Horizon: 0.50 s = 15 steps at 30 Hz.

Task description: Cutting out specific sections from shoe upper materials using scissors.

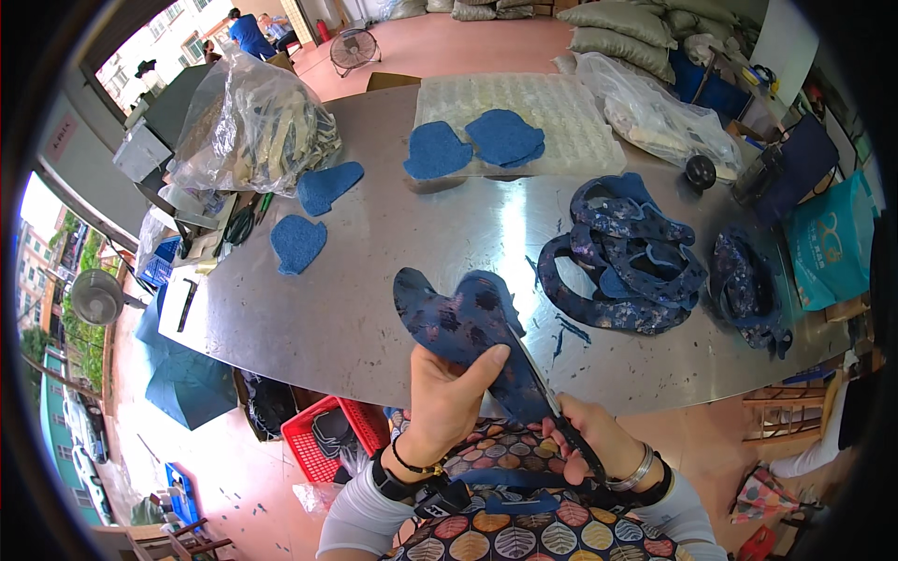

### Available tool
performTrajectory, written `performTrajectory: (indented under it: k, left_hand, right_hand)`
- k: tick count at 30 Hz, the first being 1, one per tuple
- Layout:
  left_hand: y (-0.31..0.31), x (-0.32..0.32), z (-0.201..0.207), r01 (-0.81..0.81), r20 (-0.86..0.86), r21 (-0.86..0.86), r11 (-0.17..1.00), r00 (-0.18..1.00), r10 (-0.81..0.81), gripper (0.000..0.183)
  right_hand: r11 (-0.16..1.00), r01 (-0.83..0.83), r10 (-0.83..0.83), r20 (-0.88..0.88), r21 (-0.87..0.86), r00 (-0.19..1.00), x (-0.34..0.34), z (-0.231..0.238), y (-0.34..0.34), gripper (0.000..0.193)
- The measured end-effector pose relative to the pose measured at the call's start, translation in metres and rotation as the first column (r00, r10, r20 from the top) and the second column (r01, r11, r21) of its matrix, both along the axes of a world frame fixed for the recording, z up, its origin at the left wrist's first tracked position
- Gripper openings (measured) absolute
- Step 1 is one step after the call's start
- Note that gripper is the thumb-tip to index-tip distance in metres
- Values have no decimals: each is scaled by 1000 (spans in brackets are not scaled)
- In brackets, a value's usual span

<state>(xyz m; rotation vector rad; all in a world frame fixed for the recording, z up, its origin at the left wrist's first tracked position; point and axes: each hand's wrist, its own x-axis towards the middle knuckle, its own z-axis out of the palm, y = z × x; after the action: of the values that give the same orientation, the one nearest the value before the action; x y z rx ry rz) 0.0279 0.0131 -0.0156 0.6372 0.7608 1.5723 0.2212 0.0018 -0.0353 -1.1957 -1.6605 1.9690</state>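
My left hand (441, 397) grips a dark blue patterned fabric piece (463, 318), curved like a shoe upper, with the thumb pressed on top. It is held up over the near edge of the metal table. My right hand (599, 438) is closed around a pair of scissors (537, 372) with dark handles. Their long blades lie along the right edge of the fabric. To the right, a pile of similar patterned loops (622, 257) rests on the table, with another dark bundle (748, 290) beyond it. Thin blue offcuts (572, 327) are scattered beside the pile.
Blue fuzzy pieces (438, 150) sit on a translucent ribbed sheet (524, 103) at the back; more blue pieces (297, 245) lie left. A stuffed clear plastic bag (253, 117) stands back left, a teal bag (831, 243) right. A red basket (313, 458) is below the table.
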Motion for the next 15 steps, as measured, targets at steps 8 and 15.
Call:
performTrajectory:
  k: [8,15]
  left_hand:
    - [-1,2,-1,35,-34,7,999,999,-35,24]
    - [-1,3,-4,41,8,-11,999,999,-41,34]
  right_hand:
    - [995,69,-70,-14,-65,997,-7,8,1,100]
    - [999,52,-52,18,3,998,-6,4,-1,98]
